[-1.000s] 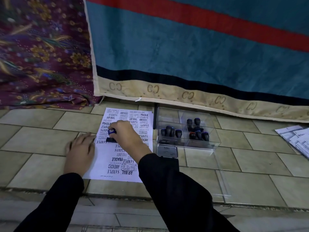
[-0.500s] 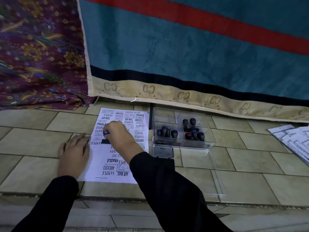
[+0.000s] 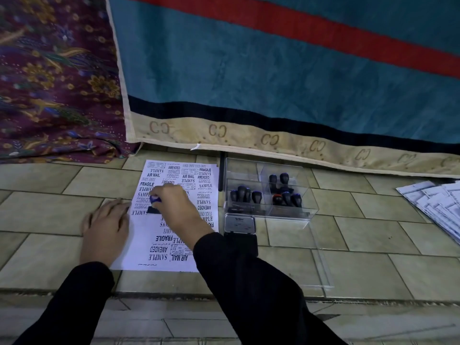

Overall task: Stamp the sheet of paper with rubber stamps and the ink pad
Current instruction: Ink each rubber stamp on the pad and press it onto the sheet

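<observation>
A white sheet of paper (image 3: 149, 247) lies on the tiled floor, covered with several black stamp prints such as SAMPLE and FRAGILE. My right hand (image 3: 180, 209) grips a rubber stamp (image 3: 154, 204) with a blue-topped handle, its dark base pressed on the sheet's left part. My left hand (image 3: 105, 226) lies flat, fingers spread, on the sheet's left edge. An ink pad (image 3: 239, 224) with its lid raised sits just right of the sheet. A clear plastic box (image 3: 306, 210) behind it holds several more dark-handled stamps (image 3: 242, 195).
A teal blanket (image 3: 273, 70) with a red stripe and beige border hangs behind the floor space, beside a purple floral cloth (image 3: 49, 83). The box's clear lid (image 3: 321, 267) lies in front of it. Several stamped sheets (image 3: 438, 202) are piled at the right edge.
The camera view has shifted slightly. My right hand stays on the stamp pressed to the sheet, and my left hand keeps holding the paper's edge.
</observation>
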Tool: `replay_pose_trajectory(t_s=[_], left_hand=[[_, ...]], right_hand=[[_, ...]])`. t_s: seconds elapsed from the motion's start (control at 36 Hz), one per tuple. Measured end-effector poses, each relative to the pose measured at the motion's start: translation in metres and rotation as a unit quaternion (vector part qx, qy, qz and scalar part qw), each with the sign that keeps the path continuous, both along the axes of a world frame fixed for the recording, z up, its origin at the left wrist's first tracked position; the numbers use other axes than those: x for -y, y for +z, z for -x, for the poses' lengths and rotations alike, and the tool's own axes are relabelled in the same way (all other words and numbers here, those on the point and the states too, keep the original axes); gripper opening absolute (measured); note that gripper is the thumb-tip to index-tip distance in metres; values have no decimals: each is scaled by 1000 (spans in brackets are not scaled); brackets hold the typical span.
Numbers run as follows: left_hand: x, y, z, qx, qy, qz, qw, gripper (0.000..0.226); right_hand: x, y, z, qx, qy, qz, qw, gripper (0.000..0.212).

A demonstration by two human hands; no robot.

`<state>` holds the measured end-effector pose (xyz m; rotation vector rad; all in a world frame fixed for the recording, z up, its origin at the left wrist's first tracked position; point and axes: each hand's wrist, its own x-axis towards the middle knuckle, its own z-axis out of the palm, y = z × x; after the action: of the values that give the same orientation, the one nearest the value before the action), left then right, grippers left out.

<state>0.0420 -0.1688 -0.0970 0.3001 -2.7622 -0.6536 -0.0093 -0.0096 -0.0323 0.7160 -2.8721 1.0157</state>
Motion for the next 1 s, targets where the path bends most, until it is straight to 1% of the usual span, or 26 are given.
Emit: replay_pose_trajectory(t_s=[0.06,0.11,0.17,0.22,0.31,0.42,0.5,0.61,0.69,0.75,0.83,0.89,0.94,1.0], left_hand=[[1,0,0,0,-1,-1,1000,30],[1,1,-1,2,-2,-5,1000,31],[1,1,-2,4,-4,-7,1000,31],[1,1,-2,3,-7,-13,1000,31],[2,0,-1,2,-7,-16,1000,31],[2,-1,0,-5,-2,-18,1000,31],[2,-3,0,-9,-1,-24,1000,31],[4,-3,0,-7,-4,-34,999,32],[6,-4,0,-5,-7,-41,999,31],[7,-5,0,-3,-11,-45,999,30],[8,-1,-2,8,-19,-67,998,44],[7,2,-2,8,-22,-86,996,49],[6,4,-2,6,-25,-109,994,47],[9,4,-1,8,-29,-151,988,38]], right_hand=[[-11,4,4,28,-49,108,993,7],[-32,12,13,16,-121,199,972,14],[-61,22,26,-8,-179,241,954,22],[-95,35,42,-29,-238,260,936,28],[-150,48,60,-70,-315,245,914,23],[-216,49,69,-101,-375,210,897,19],[-249,44,73,-114,-405,147,895,18],[-274,34,78,-79,-407,73,907,21],[-278,27,79,-49,-401,46,914,22],[-276,23,79,-26,-403,32,914,19],[-275,19,81,15,-413,4,911,11],[-276,17,83,39,-414,-8,909,11],[-276,16,85,50,-413,-22,909,12],[-277,15,86,50,-413,-25,909,12]])
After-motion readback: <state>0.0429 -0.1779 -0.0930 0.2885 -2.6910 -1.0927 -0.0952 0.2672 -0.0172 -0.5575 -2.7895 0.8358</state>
